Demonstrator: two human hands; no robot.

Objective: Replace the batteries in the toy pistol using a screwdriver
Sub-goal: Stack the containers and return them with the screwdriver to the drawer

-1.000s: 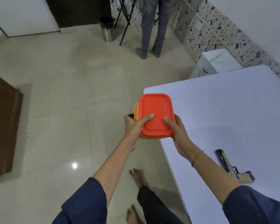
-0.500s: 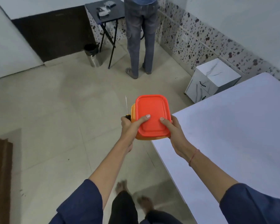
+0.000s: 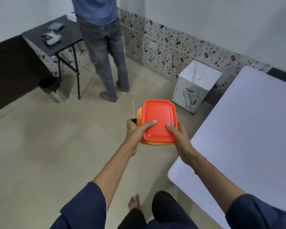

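Clamps likely light, rigid lidded box (image 3: 158, 119) by its sides with right hand (image 3: 180, 137) and, alongside screwdriver (image 3: 133, 111), left hand (image 3: 135, 131), beside table (image 3: 246, 129) edge.

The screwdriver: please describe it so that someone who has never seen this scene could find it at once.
Mid-picture, over the tiled floor, the right hand and left hand carry an orange box with a red lid. The left hand also grips a dark handle at the box's left side. From it the screwdriver sticks out as a thin metal shaft, the only slender thing there.
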